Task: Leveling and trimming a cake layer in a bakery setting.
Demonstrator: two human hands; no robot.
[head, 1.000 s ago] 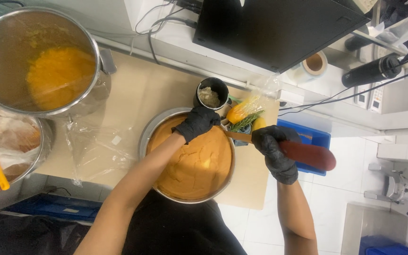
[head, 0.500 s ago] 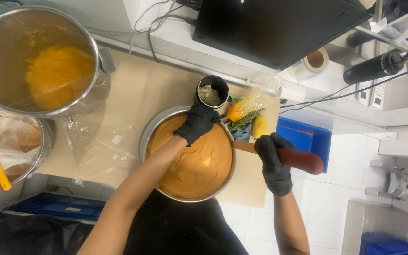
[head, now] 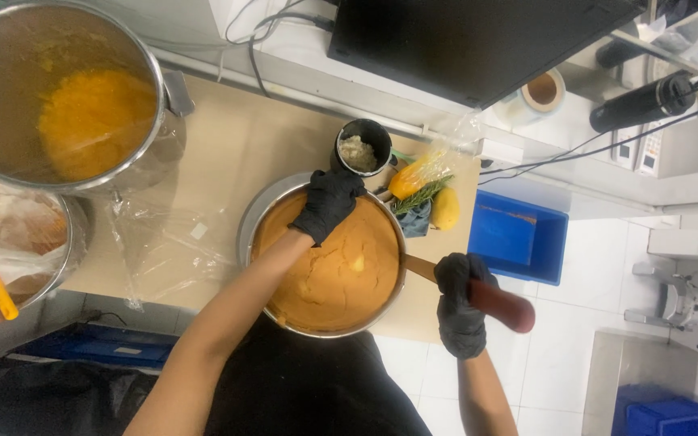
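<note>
Pan (head: 262, 216) of orange batter sits on the board before you. Your right hand (head: 460, 305) clamps its red handle (head: 501, 305) for steadiness; your left hand (head: 326, 202) rests curled on the far rim, grasp unclear.

A round steel pan (head: 254, 226), full to near the rim with smooth orange-tan batter (head: 337, 270), sits at the near edge of the beige counter (head: 228, 145), its dark red handle (head: 501, 304) sticking out level to the right.
</note>
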